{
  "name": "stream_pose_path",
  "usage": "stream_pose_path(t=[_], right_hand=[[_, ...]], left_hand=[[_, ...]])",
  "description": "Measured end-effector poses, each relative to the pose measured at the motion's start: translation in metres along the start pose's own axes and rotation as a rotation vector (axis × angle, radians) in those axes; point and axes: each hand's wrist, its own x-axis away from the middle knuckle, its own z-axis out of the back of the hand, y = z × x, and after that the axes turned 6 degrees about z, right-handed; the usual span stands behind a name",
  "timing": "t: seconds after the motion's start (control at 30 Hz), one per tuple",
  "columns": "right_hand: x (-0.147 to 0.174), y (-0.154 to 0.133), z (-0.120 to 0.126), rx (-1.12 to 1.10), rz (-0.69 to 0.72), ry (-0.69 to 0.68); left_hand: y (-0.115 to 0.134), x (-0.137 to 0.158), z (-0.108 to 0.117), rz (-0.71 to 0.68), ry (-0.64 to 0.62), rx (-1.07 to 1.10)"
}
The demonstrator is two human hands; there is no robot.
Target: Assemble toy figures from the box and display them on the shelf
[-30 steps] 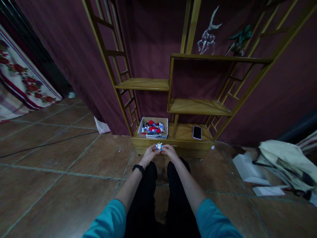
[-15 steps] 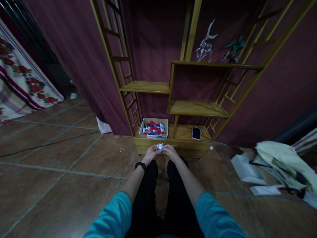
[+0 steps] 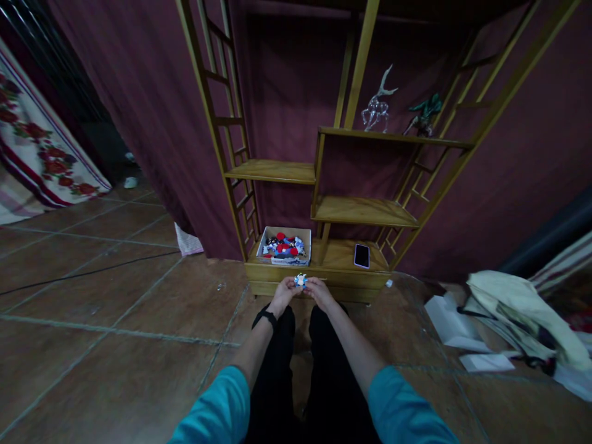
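Between my two hands is a small blue-and-white figure (image 3: 300, 280), too small for me to tell its exact kind. My left hand (image 3: 283, 296) pinches it from the left, fingers closed; a dark band circles that wrist. From the right, the closed fingers of my right hand (image 3: 320, 292) grip its other side. Both hands hang in front of the low wooden drawer unit (image 3: 263, 280). Just beyond them a shallow cardboard box (image 3: 303, 234) rests on the bottom shelf, filled with several small red, blue, white and black pieces (image 3: 283, 246).
A phone (image 3: 362, 256) lies on the bottom shelf, right of the box. Higher up stand a clear deer figurine (image 3: 375, 112) and a dark green statuette (image 3: 423, 117). White boxes (image 3: 456, 324) and pale cloth (image 3: 504, 296) lie on the floor at right. A black cable (image 3: 92, 271) crosses the tiles at left.
The camera view has shifted slightly, so the shelf and box sit lower in the picture. Both hands keep their hold on the small figure.
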Motion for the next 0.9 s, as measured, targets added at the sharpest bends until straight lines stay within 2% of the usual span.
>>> stream_pose_path(t=[0.5,0.9], right_hand=[[0.010,-0.018,0.013,-0.038,-0.021,-0.049],[0.015,-0.013,0.008,-0.081,0.091,-0.085]], left_hand=[[-0.002,-0.004,-0.010,0.056,-0.093,-0.005],[0.001,0.000,-0.006,0.096,-0.143,0.121]])
